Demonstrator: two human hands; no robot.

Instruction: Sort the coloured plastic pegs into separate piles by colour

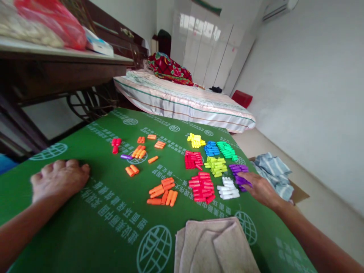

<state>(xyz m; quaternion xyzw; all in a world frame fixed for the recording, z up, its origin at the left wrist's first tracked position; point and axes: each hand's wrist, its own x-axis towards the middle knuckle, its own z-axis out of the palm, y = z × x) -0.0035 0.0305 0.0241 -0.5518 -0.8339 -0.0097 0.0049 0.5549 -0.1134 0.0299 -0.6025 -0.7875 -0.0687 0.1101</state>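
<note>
My left hand (59, 180) rests palm down on the left side of the green board (108, 227), fingers apart, holding nothing. At the right, my right hand (260, 188) has its thumb and fingers closed around part of the purple tube-like plastic pieces (239, 169); how many it grips is hidden. Beside that pile lie white pieces (228, 188), yellow-green pieces (216, 166), blue pieces (212, 148) and green pieces (226, 150). Pinkish-red pieces (201, 186), red pieces (193, 160) and yellow pieces (196, 140) form other groups. Orange pieces (165, 189) are scattered left of centre, near a single purple piece (126, 156).
A folded beige cloth (213, 246) lies at the board's near edge. Several red pieces (116, 145) sit far left. Beyond the board stands a bed (182, 102); a dark wooden table (65, 68) is at left. Striped fabric (273, 172) lies in a cardboard box at right.
</note>
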